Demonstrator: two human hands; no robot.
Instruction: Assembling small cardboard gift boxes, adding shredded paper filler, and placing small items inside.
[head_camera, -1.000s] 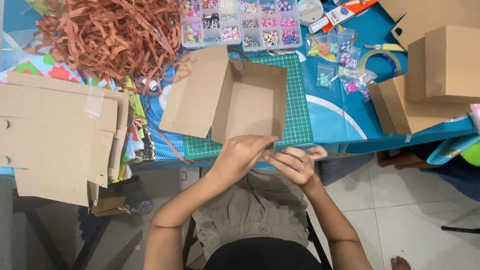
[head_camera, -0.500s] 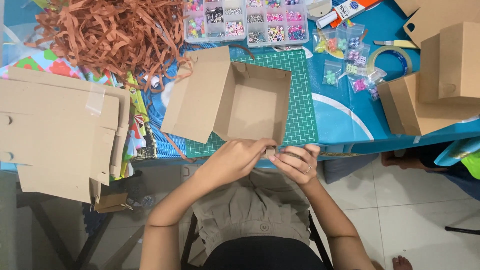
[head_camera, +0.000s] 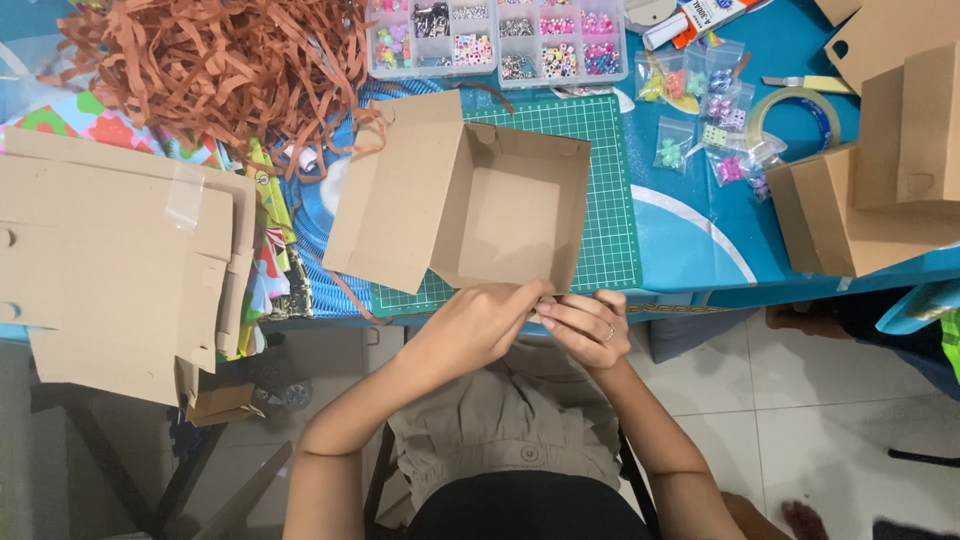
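An open brown cardboard box (head_camera: 510, 205) sits on the green cutting mat (head_camera: 610, 200) at the near edge of the blue worktop (head_camera: 690, 240), its lid flap folded out to the left. Both forearms rise from the lap and meet just below the box's near wall. The left hand (head_camera: 480, 325) is curled, knuckles up, its fingers pressed together at the near rim of the box, apparently pinching something small there; what it is cannot be told. The right hand (head_camera: 585, 325) lies just beside it, touching it, fingers bent inward and gathered toward the same spot, a ring on one of them. Beyond the box lies a clear bead organiser (head_camera: 500, 40). Left of the box are a heap of brown paper shreds (head_camera: 210, 60) and flat cardboard sheets (head_camera: 110, 260). Right of the box lie small bead bags (head_camera: 710, 120), a tape roll (head_camera: 800, 115) and more cardboard boxes (head_camera: 880, 190).
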